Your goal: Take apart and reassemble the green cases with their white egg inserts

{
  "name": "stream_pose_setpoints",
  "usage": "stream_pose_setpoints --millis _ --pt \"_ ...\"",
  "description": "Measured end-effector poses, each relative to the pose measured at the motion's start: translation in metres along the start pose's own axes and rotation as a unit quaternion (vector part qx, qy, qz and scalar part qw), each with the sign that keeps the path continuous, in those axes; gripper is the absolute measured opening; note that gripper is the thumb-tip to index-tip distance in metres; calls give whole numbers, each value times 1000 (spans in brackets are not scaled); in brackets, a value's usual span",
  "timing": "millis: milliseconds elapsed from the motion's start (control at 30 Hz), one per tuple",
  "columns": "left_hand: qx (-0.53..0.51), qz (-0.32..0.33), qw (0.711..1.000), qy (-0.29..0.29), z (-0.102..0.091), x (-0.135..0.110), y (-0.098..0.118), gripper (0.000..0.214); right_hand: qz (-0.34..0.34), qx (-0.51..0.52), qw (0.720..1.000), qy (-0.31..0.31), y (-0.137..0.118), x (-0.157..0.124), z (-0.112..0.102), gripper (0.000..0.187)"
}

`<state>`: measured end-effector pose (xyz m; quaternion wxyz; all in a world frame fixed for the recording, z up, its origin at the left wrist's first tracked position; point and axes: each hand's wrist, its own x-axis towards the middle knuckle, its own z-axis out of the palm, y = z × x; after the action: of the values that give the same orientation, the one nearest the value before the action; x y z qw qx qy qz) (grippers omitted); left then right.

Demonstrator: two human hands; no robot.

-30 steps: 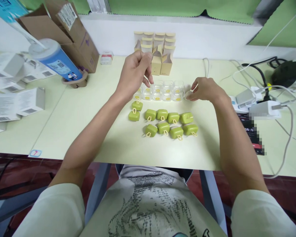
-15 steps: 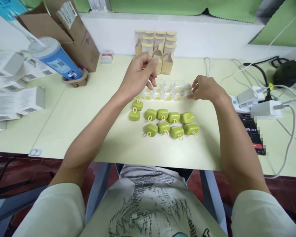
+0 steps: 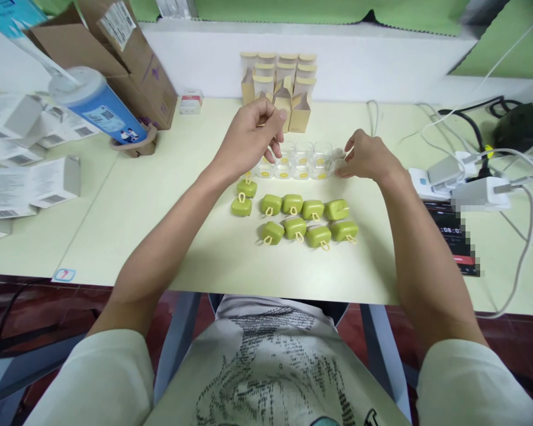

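Several clear plastic containers [image 3: 302, 160] with yellow round labels stand in two rows on the table. My right hand [image 3: 365, 155] is at the right end of these rows, fingers and thumb closed on a clear container [image 3: 339, 161], partly covered by the fingertips. Over the left end hovers my left hand [image 3: 258, 131], its fingers loosely curled and the thumb apart, with nothing visible in it. It hides part of the containers. In front lie several small green cases [image 3: 313, 210] with pale yellow loops, two of them set apart at the left.
Behind the containers, open kraft boxes [image 3: 298, 112] stand against the wall. To the left are a blue canister [image 3: 109, 112], a cardboard carton [image 3: 153, 83] and white boxes [image 3: 53, 180]. Chargers [image 3: 479, 192], cables and a phone [image 3: 455, 242] occupy the right side.
My right hand has shifted very slightly, staying at the right end of the containers. My left hand holds nearly the same place; the green cases lie as before.
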<state>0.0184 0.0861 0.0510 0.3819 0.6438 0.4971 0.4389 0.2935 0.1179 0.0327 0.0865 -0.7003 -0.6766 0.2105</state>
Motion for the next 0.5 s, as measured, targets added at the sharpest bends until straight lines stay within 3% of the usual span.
stream_pose_setpoints --millis 133,233,300,333,400,433,500 --pt "5 1 1000 -4 -1 1 -2 29 29 -10 999 -12 -8 -11 -12 70" --pt "2 19 1000 1 -4 5 -4 35 -6 -111 993 49 -33 -40 -23 53" --pt "-10 46 999 2 -7 9 -6 44 -136 -162 975 70 -57 -67 -19 38" --pt "-18 61 998 2 -9 11 -8 47 -210 -174 962 32 -70 -82 -12 35" --pt "-21 84 996 3 -12 13 -10 50 -360 -207 903 -107 -93 -108 12 39" --pt "-14 89 996 6 -13 14 -11 51 -402 -241 870 -153 -102 -119 27 48" --pt "-6 96 995 9 -14 14 -11 51 -431 -297 833 -178 -113 -134 52 56"
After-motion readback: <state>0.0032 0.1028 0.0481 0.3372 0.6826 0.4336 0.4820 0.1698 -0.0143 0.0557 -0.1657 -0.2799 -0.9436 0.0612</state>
